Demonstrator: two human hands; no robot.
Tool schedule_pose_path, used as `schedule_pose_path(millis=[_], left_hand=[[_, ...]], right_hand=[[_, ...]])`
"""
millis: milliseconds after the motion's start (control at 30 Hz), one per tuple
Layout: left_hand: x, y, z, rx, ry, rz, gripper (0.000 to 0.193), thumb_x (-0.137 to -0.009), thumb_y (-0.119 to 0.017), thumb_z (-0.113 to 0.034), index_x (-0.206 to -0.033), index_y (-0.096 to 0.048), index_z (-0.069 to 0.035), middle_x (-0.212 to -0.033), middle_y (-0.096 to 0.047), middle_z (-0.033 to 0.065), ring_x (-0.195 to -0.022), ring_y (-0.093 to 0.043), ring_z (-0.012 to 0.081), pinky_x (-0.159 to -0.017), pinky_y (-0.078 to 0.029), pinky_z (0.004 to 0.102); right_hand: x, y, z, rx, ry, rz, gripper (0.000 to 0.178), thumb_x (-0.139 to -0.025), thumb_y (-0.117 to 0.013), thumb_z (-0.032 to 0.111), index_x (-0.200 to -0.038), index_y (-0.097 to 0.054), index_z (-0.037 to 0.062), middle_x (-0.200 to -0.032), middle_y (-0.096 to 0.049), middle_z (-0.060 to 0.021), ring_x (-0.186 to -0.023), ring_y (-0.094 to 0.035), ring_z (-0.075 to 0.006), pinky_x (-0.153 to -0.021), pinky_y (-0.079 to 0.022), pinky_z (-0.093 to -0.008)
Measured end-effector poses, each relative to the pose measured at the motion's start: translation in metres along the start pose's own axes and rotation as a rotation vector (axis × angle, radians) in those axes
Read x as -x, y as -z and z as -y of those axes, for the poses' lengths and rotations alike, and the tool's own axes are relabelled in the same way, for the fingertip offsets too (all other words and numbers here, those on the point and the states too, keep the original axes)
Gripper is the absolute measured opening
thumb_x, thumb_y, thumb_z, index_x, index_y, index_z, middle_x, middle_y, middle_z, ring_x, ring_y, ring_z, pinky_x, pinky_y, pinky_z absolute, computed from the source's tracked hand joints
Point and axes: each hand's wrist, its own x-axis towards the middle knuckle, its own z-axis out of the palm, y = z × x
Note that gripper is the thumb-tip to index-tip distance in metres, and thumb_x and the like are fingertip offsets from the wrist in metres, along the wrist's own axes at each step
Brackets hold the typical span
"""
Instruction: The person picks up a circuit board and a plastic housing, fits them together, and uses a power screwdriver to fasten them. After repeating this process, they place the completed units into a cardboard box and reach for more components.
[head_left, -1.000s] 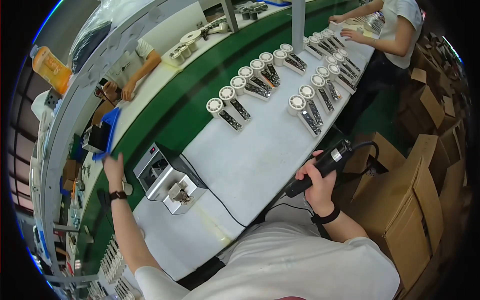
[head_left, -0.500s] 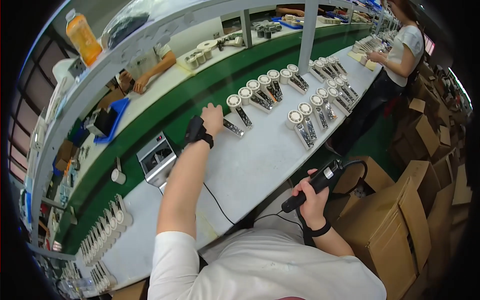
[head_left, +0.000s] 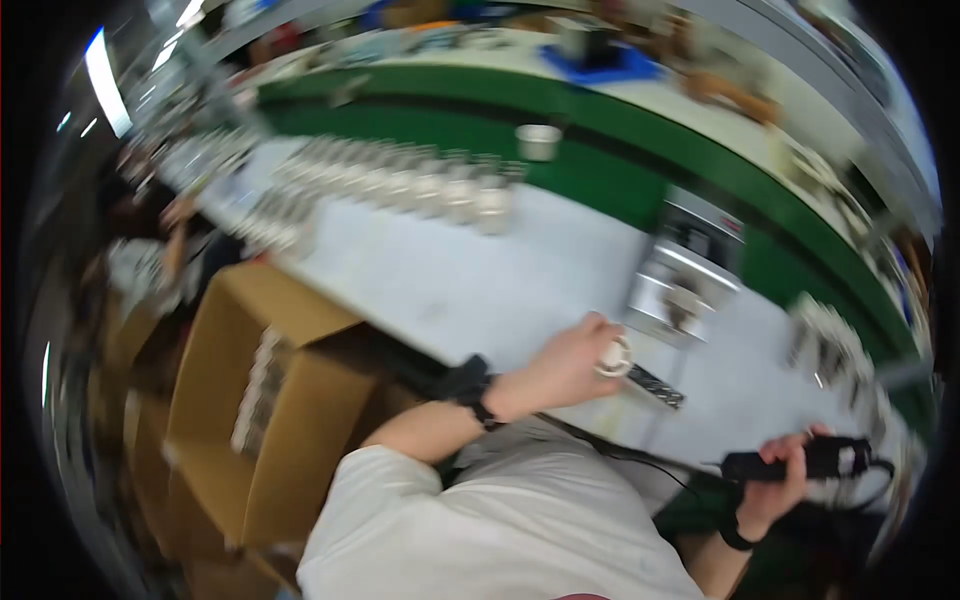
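1. My left hand (head_left: 560, 368) grips a white fan-headed unit (head_left: 640, 376) near the near edge of the table (head_left: 565, 265).
2. My right hand (head_left: 783, 484) is wrapped round a black corded tool (head_left: 820, 459), apart from the unit.
3. Board strip exposed: I'd judge this one unfinished. Left row (head_left: 400, 182), right cluster (head_left: 828, 345): can't tell which are done.
4. Motion blur throughout; left fingertips partly hidden, tool tip unclear.

we note a brightly lit bench (head_left: 440, 270), white light strips (head_left: 107, 82) glaring at upper left, widespread motion blur, and fisheye curvature within dark corners.
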Motion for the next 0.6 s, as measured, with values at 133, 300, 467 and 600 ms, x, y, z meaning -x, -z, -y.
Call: schedule_pose_path(millis=[133,300,467,600], left_hand=[[0.032,-0.006,0.018,-0.068,0.209,-0.201,0.059,-0.070,-0.075,-0.023,-0.120,-0.051,-0.001,-0.108,-0.050,0.0171,-0.093,-0.055,0.0348,-0.078,-0.049,0.0396],[0.036,-0.024,0.031,-0.070,0.093,-0.401,0.061,-0.071,-0.076,-0.025,-0.120,-0.050,-0.001,-0.107,-0.050,0.0174,-0.094,-0.054,0.0346,-0.079,-0.048,0.0389],[0.028,-0.026,0.043,0.018,0.065,-0.330,0.064,-0.070,-0.078,-0.025,-0.121,-0.048,-0.001,-0.111,-0.051,0.0211,-0.098,-0.053,0.0379,-0.084,-0.046,0.0424],[0.040,-0.011,0.042,-0.101,0.042,-0.429,0.084,-0.067,-0.080,-0.028,-0.133,-0.038,0.003,-0.136,-0.038,0.0270,-0.127,-0.035,0.0439,-0.105,-0.030,0.0512]], right_hand=[[-0.027,-0.053,-0.026,-0.027,-0.014,0.169,0.043,-0.084,-0.054,0.009,-0.122,-0.036,-0.0001,-0.071,-0.046,-0.0037,-0.057,-0.044,-0.0132,-0.057,-0.040,-0.0269],[-0.045,-0.085,-0.045,-0.007,-0.064,0.236,0.043,-0.086,-0.054,0.010,-0.123,-0.035,-0.0006,-0.073,-0.046,-0.0041,-0.058,-0.045,-0.0130,-0.058,-0.040,-0.0271],[-0.038,-0.085,-0.043,0.052,-0.064,-0.095,0.042,-0.081,-0.056,-0.005,-0.121,-0.045,0.0037,-0.079,-0.049,-0.0025,-0.060,-0.045,-0.0111,-0.052,-0.041,-0.0246],[-0.059,-0.115,-0.049,0.153,0.017,-0.027,0.040,-0.082,-0.058,-0.002,-0.119,-0.043,0.0011,-0.071,-0.049,-0.0041,-0.057,-0.048,-0.0133,-0.054,-0.044,-0.0288]])
